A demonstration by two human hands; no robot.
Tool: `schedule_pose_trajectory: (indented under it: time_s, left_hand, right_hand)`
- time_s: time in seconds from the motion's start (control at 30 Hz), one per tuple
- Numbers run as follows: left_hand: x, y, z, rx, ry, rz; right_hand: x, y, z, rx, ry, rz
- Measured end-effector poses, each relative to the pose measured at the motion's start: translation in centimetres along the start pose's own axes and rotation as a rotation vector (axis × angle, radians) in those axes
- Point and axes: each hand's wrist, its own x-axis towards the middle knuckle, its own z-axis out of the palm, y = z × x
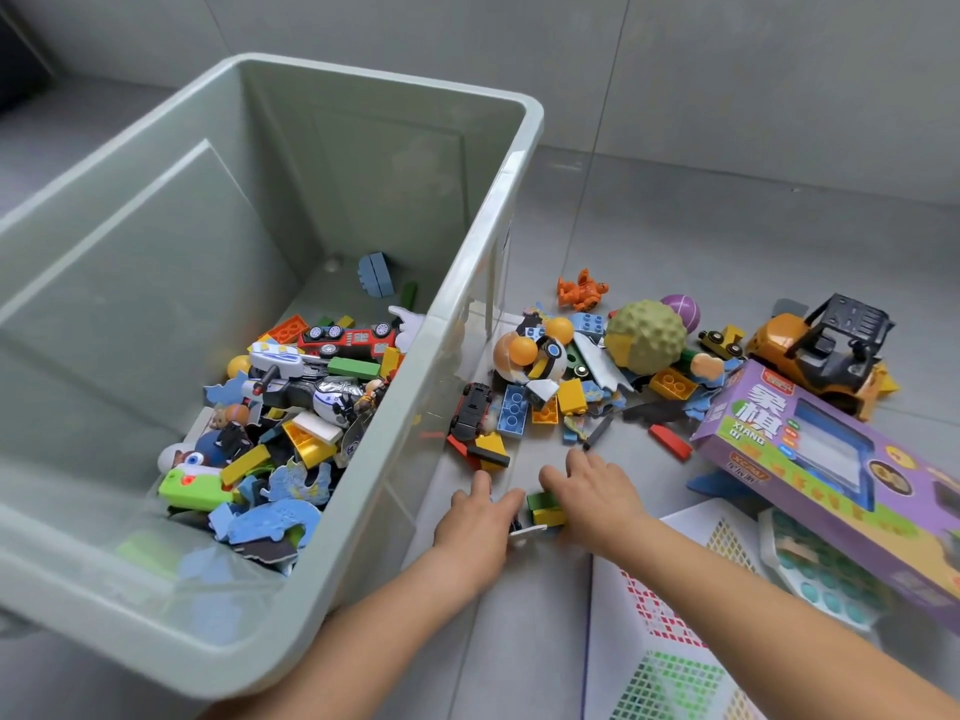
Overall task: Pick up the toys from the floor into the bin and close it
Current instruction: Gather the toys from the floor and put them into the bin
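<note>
Left hand (475,517): palm down on the grey floor (701,226) just beside the bin's near right wall, thumb raised, fingers stretched to the right and touching the small pieces; it grips nothing that shows.
Right hand (597,496): palm down opposite the left hand, fingers loosely spread, its thumb side against the blocks; whether it has hold of them cannot be told.
Green and yellow blocks (545,509): stacked on the floor between the two hands, touching both, with a flat white piece (527,532) just below them.
Bin (363,163): pale green, open at the top, to the left of the hands; its floor is partly covered with toys, among them a red car (348,337) and blue puzzle pieces (280,517).
Floor pile: beyond the hands, a black and red toy car (470,410), a blue brick (513,410), a bumpy green ball (647,335), an orange figure (582,289) and an orange forklift (821,350).
Purple game box (831,459): tilted, to the right of the right hand, resting over a white peg board (675,641).
</note>
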Motion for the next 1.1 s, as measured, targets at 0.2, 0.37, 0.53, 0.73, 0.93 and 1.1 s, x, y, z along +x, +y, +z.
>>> schedule_pose_trajectory:
  time_s: [0.2,0.37,0.53,0.73,0.93,1.1]
  left_hand:
    - [0.4,0.8,-0.3,0.074,0.008,0.039]
    - [0.2,0.6,-0.4,0.092,-0.015,0.042]
    - [-0.1,-0.3,0.1,-0.014,0.015,-0.005]
    - [-0.6,-0.2,0.2,-0.016,0.027,0.015]
    - [-1.7,1.4,0.9,0.164,-0.038,0.177]
    - [-1.8,2.5,0.4,0.233,-0.048,0.19]
  right_hand:
    - [-0.2,-0.2,0.1,0.075,-0.036,-0.041]
    - [-0.2,0.0,-0.1,0.113,-0.079,-0.027]
    - [-0.1,0.0,-0.4,0.068,-0.098,-0.037]
    - [0.3,0.0,-0.1,0.075,-0.102,-0.066]
    - [0.4,0.1,0.3,-0.016,-0.096,-0.08]
    - [0.0,0.3,0.5,-0.008,-0.094,-0.101]
